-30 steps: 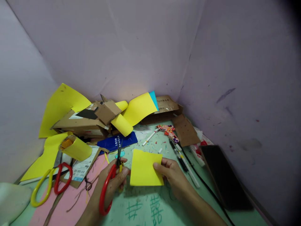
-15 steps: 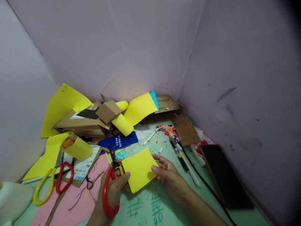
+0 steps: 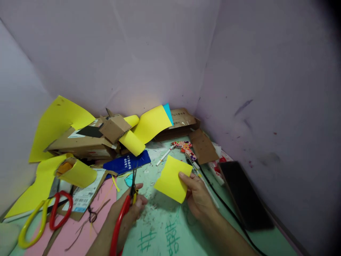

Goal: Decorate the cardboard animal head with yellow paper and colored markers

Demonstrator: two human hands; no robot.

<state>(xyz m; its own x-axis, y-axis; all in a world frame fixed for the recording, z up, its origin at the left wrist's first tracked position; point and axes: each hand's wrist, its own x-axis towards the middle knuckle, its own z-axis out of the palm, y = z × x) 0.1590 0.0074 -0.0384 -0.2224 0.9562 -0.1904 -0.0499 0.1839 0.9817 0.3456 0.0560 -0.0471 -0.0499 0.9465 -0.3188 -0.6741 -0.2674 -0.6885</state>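
In my left hand point(image 3: 131, 212) is a pair of scissors point(image 3: 120, 224) with a red and a yellow handle, blades pointing up and away from me. My fingers are partly curled around the handles. My right hand point(image 3: 199, 196) pinches a small, roughly square piece of yellow paper point(image 3: 170, 179) by its right edge, thumb on top. The paper is tilted above the green tabletop point(image 3: 157, 220), apart from the scissors. Just beyond the blades lie a small light-blue cutout point(image 3: 128, 180) and a blue card point(image 3: 128, 160).
A second pair of scissors point(image 3: 61, 210) lies left on pink paper point(image 3: 80, 236). Cardboard boxes point(image 3: 80, 145), yellow sheets point(image 3: 153, 122) and a yellow paper roll point(image 3: 82, 176) crowd the back. Rightward are a patterned glue gun point(image 3: 189, 153), a black cable point(image 3: 226, 207) and a dark phone point(image 3: 245, 195).
My left hand has let go of the yellow paper and drawn left with the scissors. The right hand has moved the paper slightly right and up, turning it. The view has shifted a little.
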